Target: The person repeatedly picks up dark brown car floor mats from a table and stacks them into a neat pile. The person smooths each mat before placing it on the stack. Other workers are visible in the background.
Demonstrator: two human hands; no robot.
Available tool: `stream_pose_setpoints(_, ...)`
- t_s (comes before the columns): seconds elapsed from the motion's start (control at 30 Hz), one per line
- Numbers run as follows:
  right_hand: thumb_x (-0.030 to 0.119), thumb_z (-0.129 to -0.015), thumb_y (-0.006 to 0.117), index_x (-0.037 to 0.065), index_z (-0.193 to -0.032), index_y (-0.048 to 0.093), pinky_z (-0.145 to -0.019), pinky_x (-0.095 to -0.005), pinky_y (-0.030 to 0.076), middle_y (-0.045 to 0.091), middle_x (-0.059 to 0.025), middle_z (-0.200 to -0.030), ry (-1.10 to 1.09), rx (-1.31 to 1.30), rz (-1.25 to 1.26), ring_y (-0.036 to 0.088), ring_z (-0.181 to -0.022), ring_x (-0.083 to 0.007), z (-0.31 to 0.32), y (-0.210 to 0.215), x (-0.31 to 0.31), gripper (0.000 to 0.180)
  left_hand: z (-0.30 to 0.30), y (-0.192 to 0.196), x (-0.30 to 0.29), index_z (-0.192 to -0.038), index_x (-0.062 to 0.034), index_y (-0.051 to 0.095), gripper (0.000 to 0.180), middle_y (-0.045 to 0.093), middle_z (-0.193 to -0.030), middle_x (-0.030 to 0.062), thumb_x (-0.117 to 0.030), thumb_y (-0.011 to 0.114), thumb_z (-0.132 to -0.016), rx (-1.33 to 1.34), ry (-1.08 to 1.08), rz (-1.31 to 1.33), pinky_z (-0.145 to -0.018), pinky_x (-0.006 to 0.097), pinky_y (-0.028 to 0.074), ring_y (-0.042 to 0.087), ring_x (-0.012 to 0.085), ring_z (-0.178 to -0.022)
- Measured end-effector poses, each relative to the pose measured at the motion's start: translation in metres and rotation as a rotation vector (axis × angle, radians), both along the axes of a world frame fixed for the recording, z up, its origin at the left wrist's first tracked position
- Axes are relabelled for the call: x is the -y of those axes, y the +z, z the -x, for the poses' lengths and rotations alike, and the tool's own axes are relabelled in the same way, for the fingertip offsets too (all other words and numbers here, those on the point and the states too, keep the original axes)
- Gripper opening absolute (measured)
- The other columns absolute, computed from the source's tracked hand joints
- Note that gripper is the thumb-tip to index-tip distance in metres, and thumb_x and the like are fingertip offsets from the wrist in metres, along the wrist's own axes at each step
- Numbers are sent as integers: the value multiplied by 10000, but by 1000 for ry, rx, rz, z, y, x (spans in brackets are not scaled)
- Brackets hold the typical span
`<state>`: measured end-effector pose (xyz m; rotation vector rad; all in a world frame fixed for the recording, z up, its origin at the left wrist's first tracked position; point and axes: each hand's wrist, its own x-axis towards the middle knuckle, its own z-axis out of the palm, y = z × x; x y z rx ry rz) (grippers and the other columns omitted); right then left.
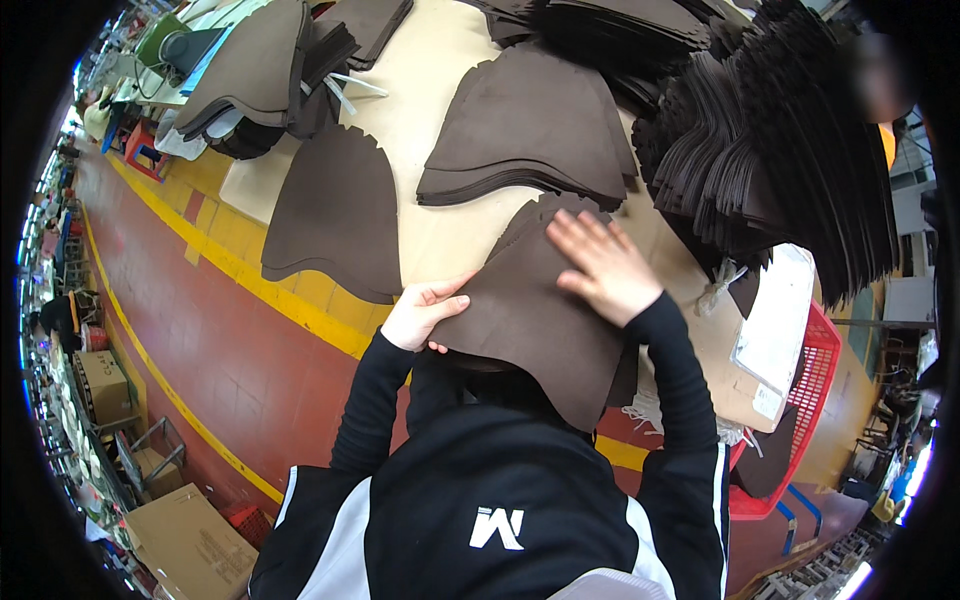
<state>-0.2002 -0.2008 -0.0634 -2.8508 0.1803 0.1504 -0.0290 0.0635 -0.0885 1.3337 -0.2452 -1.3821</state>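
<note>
Head view shows both hands on one dark brown foam sheet (530, 320), a bell-shaped cut piece lying at the near edge of the counter (440, 90) and hanging partly over it toward the person's black top. The left hand (425, 312) grips the sheet's left edge, thumb on top and fingers curled beneath, so it pinches the foam. The right hand (600, 265) lies flat on the sheet's upper part, fingers spread and pointing toward 11 o'clock. More sheets of the same cut lie under this one. At 12 o'clock from the hands sits a neat stack of like pieces (530, 135); at 10 o'clock a single sheet (335, 215) overhangs the counter's edge. At 2 o'clock a tall, fanned pile of dark sheets (790, 150) fills the counter's far right. At 4 o'clock a red plastic basket (810, 395) stands beside the counter. At 8 o'clock lies red floor with a yellow line (170, 390), and cardboard boxes (185, 545) beyond.
</note>
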Motion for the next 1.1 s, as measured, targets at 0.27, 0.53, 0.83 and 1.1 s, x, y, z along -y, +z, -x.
stream_pose_setpoints(0.27,555,-921,554,147,-1581,260,-1204,-570,148,205,-81,-1660,-162,156,143,188,-1521,-343,11,16,1,830,2,6,1,-1435,-41,525,480,701,-879,-4,-116,613,-969,-45,68,-20,-358,169,372,517,5,-480)
stream_pose_setpoints(0.53,652,-898,503,79,-1531,361,-1202,-461,225,320,-142,-1608,287,110,-296,339,-1471,-260,43,2,-116,866,1,-7,-2,-1424,-29,530,456,714,-884,24,-126,602,-984,-53,75,14,-358,182,386,550,24,-481)
stream_pose_setpoints(0.83,560,-940,494,160,-1549,352,-1194,-492,236,335,-77,-1610,77,51,-23,335,-1470,-268,28,6,-36,743,1,-3,-2,-1426,-22,526,456,711,-898,12,-110,596,-984,-65,64,-1,-356,168,360,529,10,-476)
stream_pose_setpoints(1.1,552,-943,523,174,-1587,251,-1210,-589,116,210,-81,-1658,-220,102,138,181,-1518,-369,21,5,16,795,2,-3,-5,-1456,-98,509,502,584,-758,-87,-152,634,-973,-106,69,1,-374,153,425,461,-18,-486)
